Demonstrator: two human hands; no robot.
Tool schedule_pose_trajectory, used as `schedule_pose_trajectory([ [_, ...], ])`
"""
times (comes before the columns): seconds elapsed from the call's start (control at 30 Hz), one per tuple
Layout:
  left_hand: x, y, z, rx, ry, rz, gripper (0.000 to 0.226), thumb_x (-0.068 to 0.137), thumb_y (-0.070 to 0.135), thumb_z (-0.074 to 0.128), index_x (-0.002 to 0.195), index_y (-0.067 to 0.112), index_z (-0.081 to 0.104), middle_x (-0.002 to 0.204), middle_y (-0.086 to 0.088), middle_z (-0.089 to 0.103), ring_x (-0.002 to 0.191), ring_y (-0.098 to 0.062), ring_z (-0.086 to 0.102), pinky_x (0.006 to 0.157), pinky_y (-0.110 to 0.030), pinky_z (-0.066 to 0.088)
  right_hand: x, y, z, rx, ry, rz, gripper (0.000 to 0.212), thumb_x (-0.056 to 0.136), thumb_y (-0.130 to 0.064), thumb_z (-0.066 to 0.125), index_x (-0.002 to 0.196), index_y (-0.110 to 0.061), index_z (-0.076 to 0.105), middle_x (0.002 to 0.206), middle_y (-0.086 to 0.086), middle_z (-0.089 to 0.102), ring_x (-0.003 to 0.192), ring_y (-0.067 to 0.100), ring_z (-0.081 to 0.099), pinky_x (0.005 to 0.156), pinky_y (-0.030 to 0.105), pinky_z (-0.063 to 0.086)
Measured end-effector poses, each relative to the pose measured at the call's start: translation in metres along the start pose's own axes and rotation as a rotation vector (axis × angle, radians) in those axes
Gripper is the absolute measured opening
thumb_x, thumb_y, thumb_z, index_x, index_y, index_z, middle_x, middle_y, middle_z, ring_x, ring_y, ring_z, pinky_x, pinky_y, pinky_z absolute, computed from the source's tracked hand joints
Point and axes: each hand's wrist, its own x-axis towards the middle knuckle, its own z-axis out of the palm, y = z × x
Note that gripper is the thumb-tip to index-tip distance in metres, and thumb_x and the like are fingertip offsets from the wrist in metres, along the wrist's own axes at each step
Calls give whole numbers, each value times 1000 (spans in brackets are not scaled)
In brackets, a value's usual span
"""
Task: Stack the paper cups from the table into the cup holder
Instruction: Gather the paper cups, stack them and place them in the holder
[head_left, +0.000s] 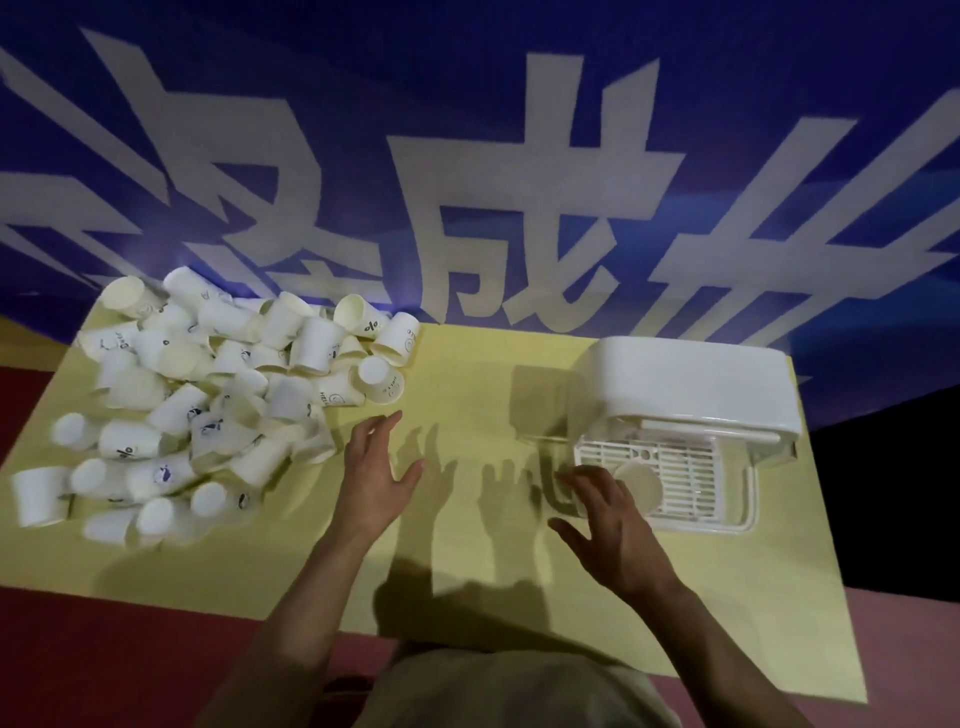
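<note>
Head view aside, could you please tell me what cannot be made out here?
- Pile of paper cups: the count; cups overlap and blur.
- Cup prints: too small and blurred to read.
- Cup holder: its inside, hidden by its white cover.
- Right hand: hides part of the grille tray.

A heap of white paper cups (208, 405) is showing small dark printed marks, among them a percent sign and little whale-like figures, across the left half of the pale yellow tabletop (467, 545). Some cups are showing cream-coloured insides. Near the right edge, a glossy white plastic cup holder (691, 384) is showing a white slatted grille (670, 467) at its front, with one cream-white round paper cup base (640, 486) sitting on it. Dark grey shadows of fingers are falling on the yellow surface. Beyond the far edge, a deep blue banner (467, 104) is carrying large off-white block characters. A dull red floor (78, 649) is showing along the near edge.
</note>
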Motion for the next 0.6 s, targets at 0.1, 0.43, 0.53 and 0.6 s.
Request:
schedule_pose_trajectory([
  [0.1,47,-22,-27,41,37,8,74,87,26,80,150,13,44,145,-9,38,138,-29,41,115,-37,38,19,-33,17,38,22,15,57,94,-40,73,143,-20,53,139,6,52,117,25,59,93,43,58],
  [0.43,147,-47,-38,246,-102,63,73,87,29,78,149,20,40,150,-6,36,134,-33,41,94,-52,53,74,-103,36,24,34,95,52,98,-43,64,146,-28,51,144,1,50,126,22,57,97,39,57],
  [0.53,164,-54,-34,285,-130,94,73,89,26,76,151,20,39,152,-7,37,136,-32,40,97,-49,51,89,-109,36,31,14,103,52,98,-40,67,146,-26,53,144,1,51,126,23,57,97,41,56],
  [0.6,173,-57,-31,303,-155,104,71,90,24,75,151,22,41,151,-6,40,136,-31,39,95,-48,52,106,-114,34,2,0,135,53,96,-37,70,146,-27,53,147,0,49,130,23,55,102,41,53],
])
